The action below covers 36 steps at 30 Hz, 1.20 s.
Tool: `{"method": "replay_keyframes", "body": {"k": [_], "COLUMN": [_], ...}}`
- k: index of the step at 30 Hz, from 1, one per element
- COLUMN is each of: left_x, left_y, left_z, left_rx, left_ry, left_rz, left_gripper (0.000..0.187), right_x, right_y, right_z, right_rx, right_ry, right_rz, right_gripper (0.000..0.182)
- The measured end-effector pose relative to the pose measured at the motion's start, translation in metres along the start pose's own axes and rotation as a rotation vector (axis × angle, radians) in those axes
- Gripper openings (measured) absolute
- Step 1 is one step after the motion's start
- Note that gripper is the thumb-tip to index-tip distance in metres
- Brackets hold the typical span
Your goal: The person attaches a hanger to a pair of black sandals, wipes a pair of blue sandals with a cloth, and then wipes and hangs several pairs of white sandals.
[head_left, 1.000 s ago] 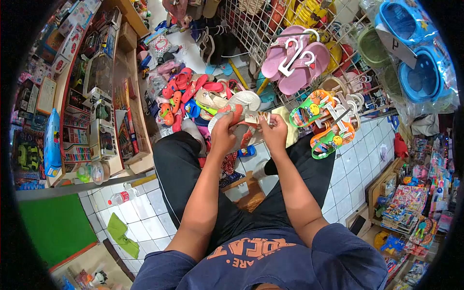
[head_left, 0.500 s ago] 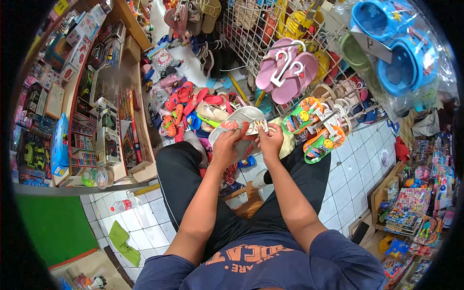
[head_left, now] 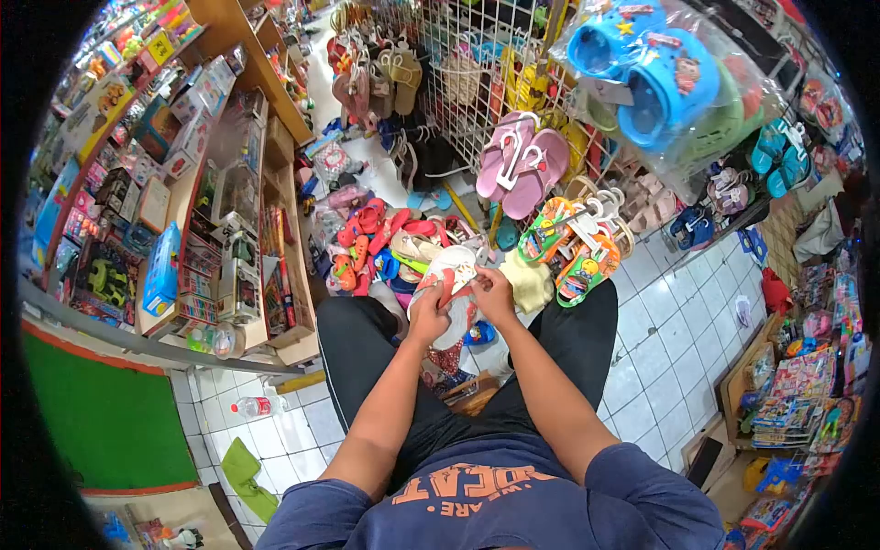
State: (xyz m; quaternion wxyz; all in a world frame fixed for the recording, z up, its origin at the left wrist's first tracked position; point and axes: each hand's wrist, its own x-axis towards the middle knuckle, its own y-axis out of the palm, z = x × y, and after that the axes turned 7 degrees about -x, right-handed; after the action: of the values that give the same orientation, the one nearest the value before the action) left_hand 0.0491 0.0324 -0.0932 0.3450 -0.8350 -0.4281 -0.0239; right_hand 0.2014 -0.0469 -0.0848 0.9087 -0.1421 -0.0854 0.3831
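Between my knees I hold a pair of light grey and red sandals [head_left: 451, 266]. My left hand [head_left: 429, 313] is closed round their left side, thumb on top. My right hand [head_left: 495, 297] is closed at the right edge, its fingertips pinching close to a small white piece, possibly a hanger, on the sandals; its exact grip is partly hidden. Just beyond lies a pile of red, pink and orange children's shoes [head_left: 367, 234]. A pale yellow fluffy item [head_left: 528, 280] is right of my right hand, and a blue slipper [head_left: 479, 333] is below it.
Pink flip-flops [head_left: 522, 165] and colourful patterned sandals [head_left: 587, 261] hang from a wire rack [head_left: 477, 41] ahead. Bagged blue clogs [head_left: 646, 105] hang at upper right. Shelves of boxed toys [head_left: 165, 266] stand left. A bottle [head_left: 257, 406] and green cloth [head_left: 246, 477] lie on the tiles.
The sandals have turned in my hands; the white piece that faced up between my fingers now lies against them. My right hand has shifted slightly left and down. The view has also shifted.
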Motion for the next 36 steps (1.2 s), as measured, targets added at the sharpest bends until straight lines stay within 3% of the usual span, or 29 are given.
{"method": "replay_keyframes", "body": {"k": [1, 5, 7, 8, 13, 15, 18, 19, 23, 24, 25, 27, 28, 29, 30, 31, 34, 36], "left_x": [0.0, -0.015, -0.019, -0.021, -0.034, -0.04, -0.045, -0.041, -0.044, -0.044, -0.044, -0.044, -0.045, -0.045, -0.047, -0.049, -0.049, -0.048], "left_y": [-0.001, -0.003, 0.0, -0.003, -0.014, -0.012, -0.013, -0.022, -0.037, -0.036, -0.039, -0.033, -0.03, -0.03, -0.029, -0.027, -0.026, -0.023], "left_z": [-0.002, -0.012, -0.006, -0.004, -0.012, -0.012, 0.023, 0.009, -0.005, 0.007, 0.0, 0.01, 0.011, 0.012, 0.014, 0.023, 0.034, 0.039], "left_rx": [0.008, -0.051, -0.025, -0.031, 0.099, 0.088, -0.032, -0.075, -0.152, -0.021, -0.049, -0.138, -0.328, -0.388, -0.512, -0.636, -0.596, -0.615], "left_ry": [0.015, -0.01, 0.057, -0.084, -0.083, -0.242, -0.278, -0.317, -0.291, -0.304, -0.359, -0.305, -0.462, -0.414, -0.534, -0.652, -0.727, -0.806], "left_rz": [-0.009, 0.067, -0.017, 0.061, 0.007, -0.109, -0.074, -0.059, -0.149, -0.162, -0.154, -0.205, -0.186, -0.165, -0.153, -0.142, -0.01, 0.11], "left_gripper": [0.035, 0.035, 0.038, 0.043, 0.045, 0.054, 0.055, 0.053, 0.041, 0.039, 0.038, 0.039, 0.038, 0.031, 0.027, 0.023, 0.014, 0.018], "right_x": [0.001, -0.003, -0.001, -0.003, -0.027, -0.028, -0.035, -0.034, -0.033, -0.034, -0.038, -0.039, -0.04, -0.04, -0.04, -0.041, -0.039, -0.035], "right_y": [0.0, 0.007, 0.01, 0.007, -0.007, -0.008, -0.014, -0.012, -0.011, -0.007, -0.015, -0.009, -0.011, -0.013, -0.016, -0.019, -0.005, 0.002], "right_z": [0.0, -0.02, -0.036, -0.036, -0.009, -0.012, -0.01, -0.016, -0.027, -0.035, -0.024, -0.027, -0.015, -0.003, 0.005, 0.015, 0.01, 0.003], "right_rx": [0.012, 0.163, 0.125, 0.052, -0.134, -0.157, -0.22, -0.258, -0.373, -0.409, -0.456, -0.452, -0.361, -0.267, -0.145, -0.016, 0.102, 0.164], "right_ry": [-0.039, 0.164, 0.095, 0.033, -0.037, -0.017, -0.01, -0.03, 0.013, -0.009, 0.007, 0.105, 0.269, 0.432, 0.456, 0.539, 0.592, 0.461], "right_rz": [-0.025, -0.019, -0.044, -0.035, -0.061, -0.028, 0.046, 0.09, 0.288, 0.31, 0.425, 0.508, 0.603, 0.692, 0.744, 0.795, 0.765, 0.702], "right_gripper": [0.034, 0.038, 0.039, 0.038, 0.034, 0.03, 0.023, 0.021, 0.038, 0.044, 0.057, 0.079, 0.087, 0.094, 0.099, 0.099, 0.091, 0.069]}}
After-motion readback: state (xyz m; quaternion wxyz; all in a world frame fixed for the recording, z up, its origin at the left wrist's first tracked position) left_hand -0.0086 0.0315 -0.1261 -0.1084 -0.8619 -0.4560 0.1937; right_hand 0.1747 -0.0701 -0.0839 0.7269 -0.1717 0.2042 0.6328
